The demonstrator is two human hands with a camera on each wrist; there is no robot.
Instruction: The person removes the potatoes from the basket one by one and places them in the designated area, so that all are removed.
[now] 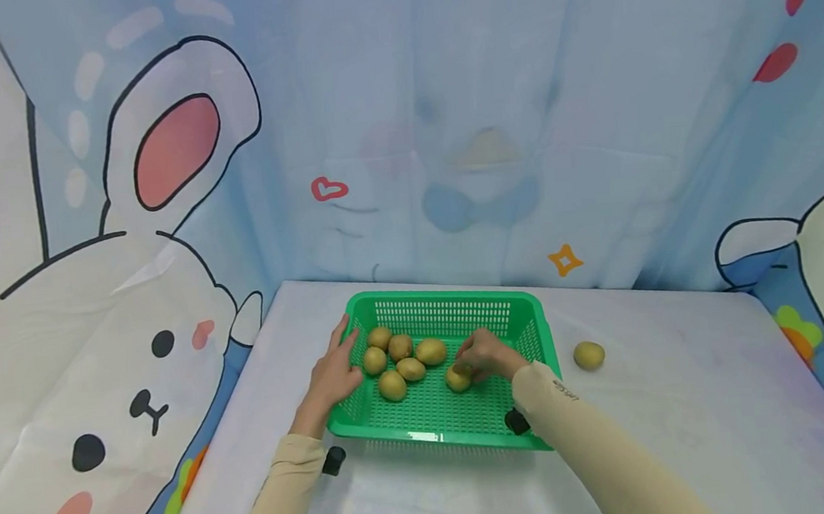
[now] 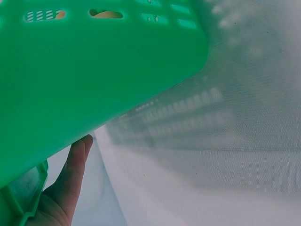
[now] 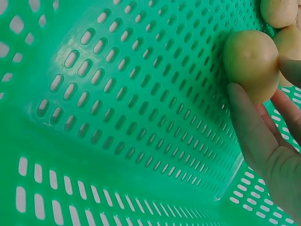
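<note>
In the head view a green plastic basket (image 1: pixel 431 435) stands on the white-covered table. Several yellow potatoes (image 1: pixel 392 386) lie in its left half. My left hand (image 1: pixel 331 376) rests on the basket's left rim with fingers extended; from the left wrist, a straight finger (image 2: pixel 75 165) shows against the outer wall. Reaching inside the basket, my right hand (image 1: pixel 488 355) holds one potato (image 3: pixel 251 66) low over the slotted floor, right of the others. The thumb and fingers close around its sides in the right wrist view.
A single potato (image 1: pixel 589 356) lies on the white table cover (image 1: pixel 698 394), to the right of the basket. Behind the table hangs a blue curtain (image 1: pixel 368 127) with cartoon prints. Slotted walls (image 3: pixel 61 188) enclose the right hand.
</note>
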